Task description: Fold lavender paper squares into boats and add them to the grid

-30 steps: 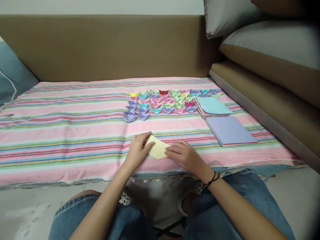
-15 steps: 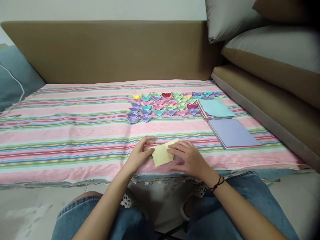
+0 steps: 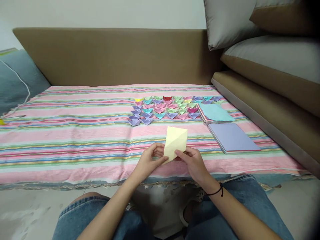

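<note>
A pale yellow sheet of origami paper (image 3: 176, 141) with a diagonal crease is held up above the striped cloth (image 3: 82, 143). My left hand (image 3: 153, 159) pinches its lower left corner, thumb in front and fingers curled behind. My right hand (image 3: 193, 161) grips the lower right part, its thumb flat on the front face. Beyond the paper, several rows of small folded paper boats (image 3: 160, 110) in purple, pink, green, blue, red and yellow lie on the cloth.
To the right lie a stack of light blue paper (image 3: 216, 112) and a stack of lavender paper (image 3: 233, 137). Grey and brown cushions (image 3: 270, 56) are piled at the right. A brown backrest (image 3: 120, 56) rises behind the cloth. At far left runs a white cable (image 3: 18, 78).
The yellow paper has been lifted and turned, and now stands taller with a diagonal crease facing me. Both hands have moved slightly right, and the right thumb now presses on its front.
</note>
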A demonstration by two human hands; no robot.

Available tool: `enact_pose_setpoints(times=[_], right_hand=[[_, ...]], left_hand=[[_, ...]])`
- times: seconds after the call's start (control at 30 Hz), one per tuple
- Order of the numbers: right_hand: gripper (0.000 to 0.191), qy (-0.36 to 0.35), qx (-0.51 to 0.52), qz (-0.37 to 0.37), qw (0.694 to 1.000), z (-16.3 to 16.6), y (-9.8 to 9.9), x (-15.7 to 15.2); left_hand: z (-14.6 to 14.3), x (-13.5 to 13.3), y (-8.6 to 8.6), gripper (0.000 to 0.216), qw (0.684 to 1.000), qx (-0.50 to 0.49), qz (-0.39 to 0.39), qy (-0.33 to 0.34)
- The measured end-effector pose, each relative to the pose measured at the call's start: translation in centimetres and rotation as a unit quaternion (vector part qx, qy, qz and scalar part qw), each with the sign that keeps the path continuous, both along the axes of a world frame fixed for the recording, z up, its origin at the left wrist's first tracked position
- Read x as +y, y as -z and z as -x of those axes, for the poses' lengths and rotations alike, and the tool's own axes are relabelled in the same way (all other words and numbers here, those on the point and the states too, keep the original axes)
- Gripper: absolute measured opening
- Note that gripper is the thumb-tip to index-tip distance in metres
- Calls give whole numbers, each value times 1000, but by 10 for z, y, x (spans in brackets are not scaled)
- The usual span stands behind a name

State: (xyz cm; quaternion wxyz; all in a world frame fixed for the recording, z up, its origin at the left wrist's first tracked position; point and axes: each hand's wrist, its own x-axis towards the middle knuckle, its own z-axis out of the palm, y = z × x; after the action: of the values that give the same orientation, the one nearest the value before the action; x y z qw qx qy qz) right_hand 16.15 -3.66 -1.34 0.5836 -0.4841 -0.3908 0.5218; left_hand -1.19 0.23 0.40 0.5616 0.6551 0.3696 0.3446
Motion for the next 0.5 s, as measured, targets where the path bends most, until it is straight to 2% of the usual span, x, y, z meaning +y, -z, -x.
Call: enact_pose_setpoints(times=[0.07,0.17,0.33,0.43,0.5], right_hand=[[26,-5,26,11,1000,-1,1,1],[37,7,27,20,999,-7,1,4],[53,-16,-38,52,998,-22,1,6],[56,-36,-83,31,995,-28,4,8],[60,-53,-147,22,987,-29,6,7]], left_hand=[[-2,1,4,30,999,-5,45,14],[2,6,7,33,997,9,72,14],[15,15,0,39,991,-20,96,-89],[22,22,-3,27,994,46,78,-53],[24,26,-1,22,994,86,31,-57]])
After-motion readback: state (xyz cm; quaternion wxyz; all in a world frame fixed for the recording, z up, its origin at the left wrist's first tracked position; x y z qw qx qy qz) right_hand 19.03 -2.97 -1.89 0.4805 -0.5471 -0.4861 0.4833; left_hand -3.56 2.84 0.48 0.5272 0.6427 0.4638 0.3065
